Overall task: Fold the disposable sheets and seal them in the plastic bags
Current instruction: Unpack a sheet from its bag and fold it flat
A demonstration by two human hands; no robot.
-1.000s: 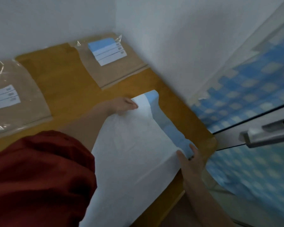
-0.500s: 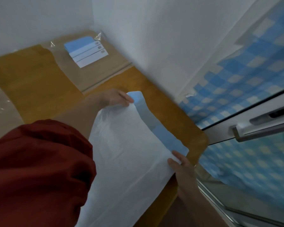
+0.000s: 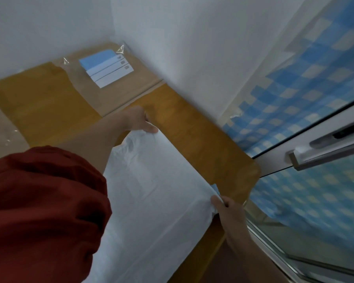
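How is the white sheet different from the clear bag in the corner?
The sheet is white and solid; the bag is see-through, with blue and white labels. The left hand and right hand hold the sheet's corners; nothing touches the bag. The sheet is wrinkled; the bag lies flat. Both rest on the table.

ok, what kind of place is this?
Likely a small indoor packing corner: a wooden table against white walls, a window with checked film, clear bags lying at the back, a sheet spread on it.
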